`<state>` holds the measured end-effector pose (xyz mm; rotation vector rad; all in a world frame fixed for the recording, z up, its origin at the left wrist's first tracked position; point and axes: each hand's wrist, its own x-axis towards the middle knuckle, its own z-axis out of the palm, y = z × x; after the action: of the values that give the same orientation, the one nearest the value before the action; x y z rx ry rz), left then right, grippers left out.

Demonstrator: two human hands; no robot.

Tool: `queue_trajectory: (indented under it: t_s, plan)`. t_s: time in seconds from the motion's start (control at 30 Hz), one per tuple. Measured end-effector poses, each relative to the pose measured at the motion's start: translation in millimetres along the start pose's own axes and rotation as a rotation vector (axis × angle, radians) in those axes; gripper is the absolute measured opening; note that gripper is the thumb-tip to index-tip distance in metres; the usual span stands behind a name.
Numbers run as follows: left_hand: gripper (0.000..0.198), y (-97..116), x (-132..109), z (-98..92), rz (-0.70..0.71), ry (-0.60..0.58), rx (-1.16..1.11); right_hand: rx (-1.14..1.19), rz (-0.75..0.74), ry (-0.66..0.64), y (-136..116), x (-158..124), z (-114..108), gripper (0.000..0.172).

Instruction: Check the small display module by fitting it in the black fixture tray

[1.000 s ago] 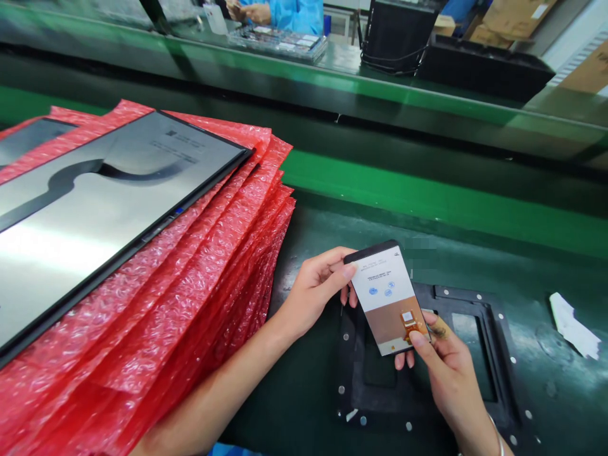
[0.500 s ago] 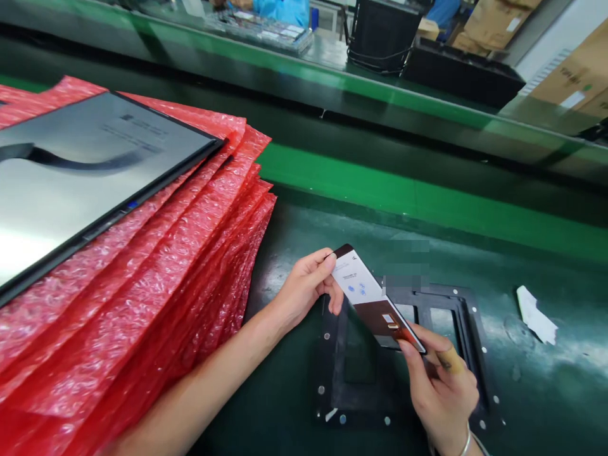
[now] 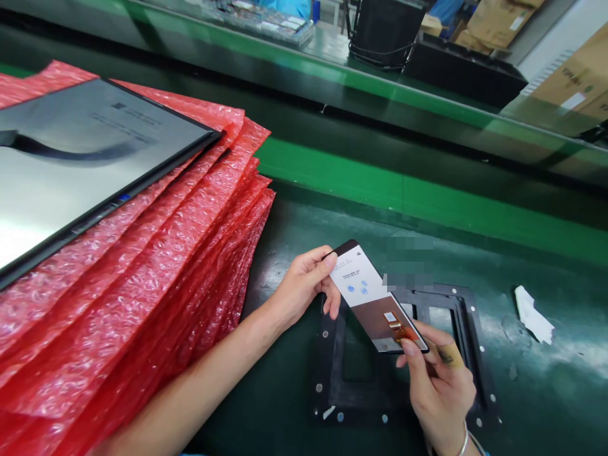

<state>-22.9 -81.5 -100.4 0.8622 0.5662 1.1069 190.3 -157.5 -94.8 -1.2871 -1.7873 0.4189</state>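
I hold a phone-sized display panel tilted above the bench. Its visible face is white with printed text and blue marks on the upper part. The lower part is brown, with a small gold-coloured connector piece. My left hand pinches the dark upper-left end between thumb and fingers. At the lower-right end, my right hand grips the edge, thumb on the face and fingers behind. Under the panel lies a black frame fixture with openings and round silver studs, partly hidden by my right hand.
Left of me rises a stack of red bubble-wrap sheets, a large silver-backed screen on top. A crumpled white scrap lies on the green bench at right. Beyond the ledge are black equipment and cardboard boxes.
The panel has turned slightly, so its printed face shows more fully towards me. Both hands keep their hold. The whole view has shifted a little.
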Motion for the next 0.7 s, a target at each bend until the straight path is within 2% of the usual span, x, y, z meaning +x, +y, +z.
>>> queue_trajectory:
  t_s: [0.3,0.47,0.7]
  plan:
    - [0.046,-3.0,-0.7,0.9,0.023,0.008,0.022,-0.068,-0.035,0.035,-2.9,4.0,-1.5,0.007]
    - [0.049,-1.0,-1.1,3.2,0.016,0.037,0.019,0.007,-0.058,0.046,2.4,4.0,-0.2,0.009]
    - [0.053,4.0,-2.6,6.3,0.018,0.055,0.015,-0.011,-0.034,0.06,2.3,4.7,0.0,0.008]
